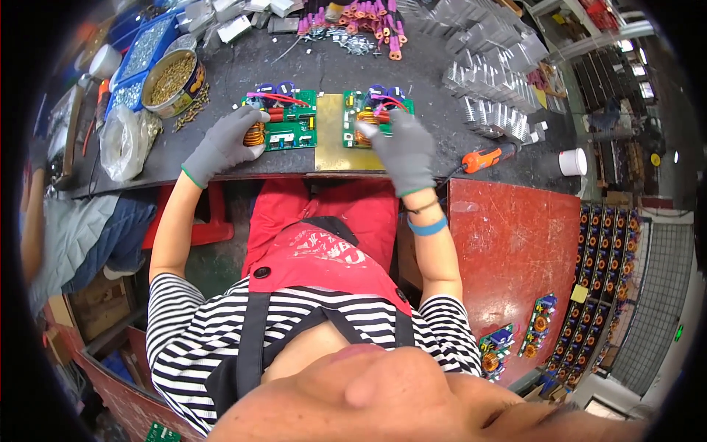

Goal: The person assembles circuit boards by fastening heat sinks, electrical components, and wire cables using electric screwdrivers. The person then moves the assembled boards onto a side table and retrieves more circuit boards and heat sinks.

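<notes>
Two green circuit boards lie side by side at the near edge of the dark worktable, each with a copper-wound coil, dark blue capacitors and red wires. My left hand, in a grey glove, is closed on the left edge of the left circuit board, beside its coil. Over the right side of the right circuit board is my gloved right hand, slightly blurred. Its thumb reaches the coil, and the hand hides the board's right edge. A brass-coloured plate shows between the boards.
Right of my right hand lie an orange-and-black power screwdriver and a white cup. Metal heat sinks are piled behind them. A tin of brass screws, a plastic bag and blue bins stand left. Purple-sleeved terminals lie at the back.
</notes>
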The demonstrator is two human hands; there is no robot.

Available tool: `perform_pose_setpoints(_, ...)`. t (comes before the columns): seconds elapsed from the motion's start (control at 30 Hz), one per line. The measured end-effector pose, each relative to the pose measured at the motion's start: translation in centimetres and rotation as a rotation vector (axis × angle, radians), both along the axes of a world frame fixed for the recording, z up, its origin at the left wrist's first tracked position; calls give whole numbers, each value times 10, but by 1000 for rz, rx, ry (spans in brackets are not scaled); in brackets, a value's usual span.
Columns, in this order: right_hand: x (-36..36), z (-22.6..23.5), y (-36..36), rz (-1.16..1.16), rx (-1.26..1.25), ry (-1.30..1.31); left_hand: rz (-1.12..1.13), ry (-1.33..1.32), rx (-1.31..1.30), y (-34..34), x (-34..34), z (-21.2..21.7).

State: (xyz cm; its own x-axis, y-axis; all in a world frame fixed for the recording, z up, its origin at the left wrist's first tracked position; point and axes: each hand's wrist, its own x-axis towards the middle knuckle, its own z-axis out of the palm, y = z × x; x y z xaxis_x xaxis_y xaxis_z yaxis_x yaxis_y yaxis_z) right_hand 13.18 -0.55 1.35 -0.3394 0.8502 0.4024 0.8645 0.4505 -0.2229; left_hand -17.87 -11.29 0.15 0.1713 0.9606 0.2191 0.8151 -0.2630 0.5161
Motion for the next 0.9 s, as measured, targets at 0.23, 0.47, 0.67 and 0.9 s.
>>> perform_pose_setpoints(0.23,180,-7,80,-950,-368,-9,54,46,-24,2,0,2)
perform_pose_setpoints(0.47,201,-42,106,-1116,-345,492,298,319,220,-14,30,15)
perform_pose_setpoints(0.67,146,-31,6,63,-517,2296,-71,-98,398,20,133,52)
perform_pose_setpoints(0.9,113,-55,-102,131,-920,1909,102,-793,228,290,242,21)
